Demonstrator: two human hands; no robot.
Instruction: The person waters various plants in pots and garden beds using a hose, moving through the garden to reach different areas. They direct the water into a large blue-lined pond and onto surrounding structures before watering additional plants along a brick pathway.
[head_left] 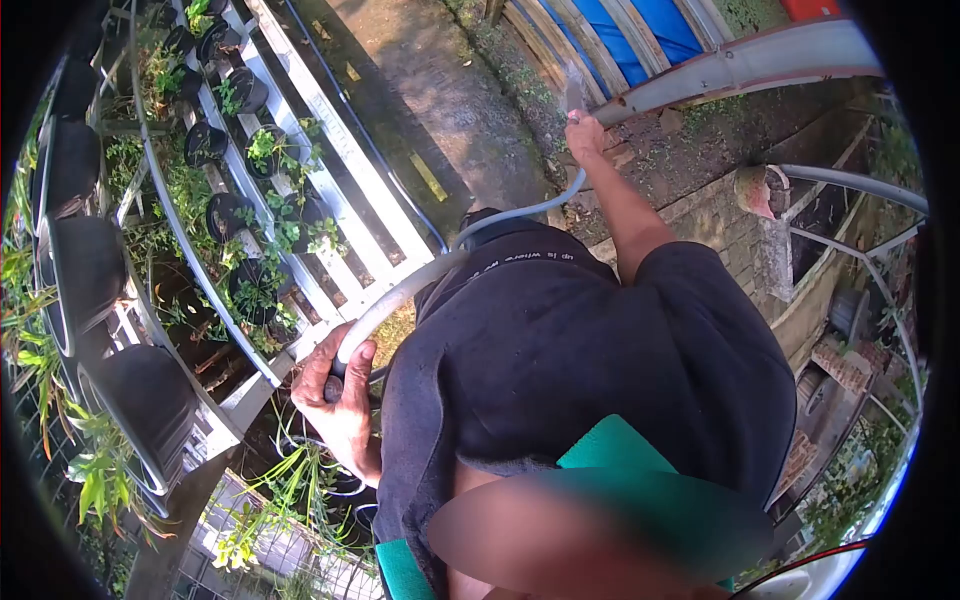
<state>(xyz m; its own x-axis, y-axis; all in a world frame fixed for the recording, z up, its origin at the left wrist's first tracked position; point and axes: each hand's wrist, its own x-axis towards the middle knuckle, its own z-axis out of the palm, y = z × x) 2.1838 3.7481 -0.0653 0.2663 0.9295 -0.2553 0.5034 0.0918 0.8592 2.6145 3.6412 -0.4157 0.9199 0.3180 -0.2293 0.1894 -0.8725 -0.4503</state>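
Observation:
My left hand (345,415) is closed around a pale grey hose (395,300), low on the left beside my body. A dark round piece shows between its fingers. From there the hose crosses in front of my dark shirt (570,340) and turns bluish towards my right hand (585,138). That arm is stretched out forward, its fingers closed round the hose near its end. A whitish, blurred streak like water (574,88) shows just beyond the fingers, over the ground beside a curved metal beam (740,70).
White slatted racks (345,150) with potted plants (262,150) stand on the left, near large dark pots (140,400). A paved path (400,90) runs ahead. Blue sheeting (615,40) lies behind wooden slats at the top. A low block wall (730,230) and metal frames (850,245) are on the right.

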